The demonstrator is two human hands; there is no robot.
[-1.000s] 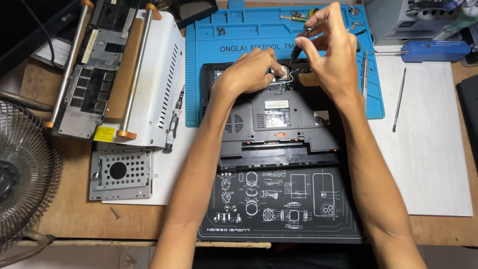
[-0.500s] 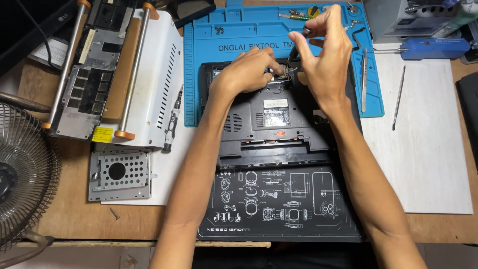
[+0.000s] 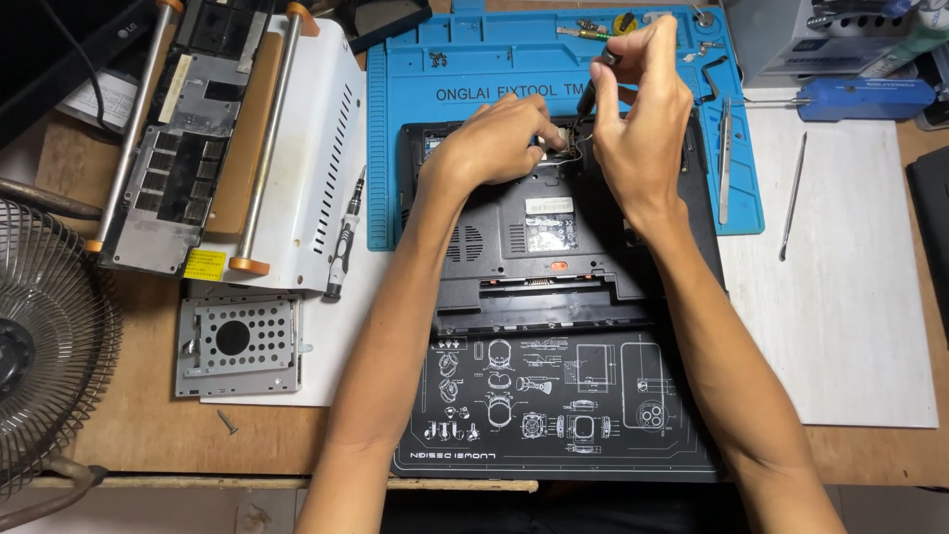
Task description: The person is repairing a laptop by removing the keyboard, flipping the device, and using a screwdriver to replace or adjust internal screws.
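A black laptop base (image 3: 554, 252) lies upside down on the blue repair mat (image 3: 395, 148), with its bottom side up and an open bay near its far edge. My left hand (image 3: 494, 143) rests on that far part, fingertips pinching a small metal part at the open bay. My right hand (image 3: 643, 119) is closed round a dark screwdriver (image 3: 591, 87), held upright with its tip down at the same spot beside my left fingertips. The tip itself is hidden by my fingers.
A white machine with two metal rods (image 3: 247, 148) stands at the left, a drive caddy (image 3: 237, 346) before it, a fan (image 3: 40, 336) at the far left. A black mat (image 3: 554, 405) lies near me. Tweezers (image 3: 725, 163), a thin tool (image 3: 791, 198) and loose screws (image 3: 435, 59) lie around.
Both hands have stayed over the far edge of the laptop base. My right hand has shifted slightly while holding the screwdriver upright.
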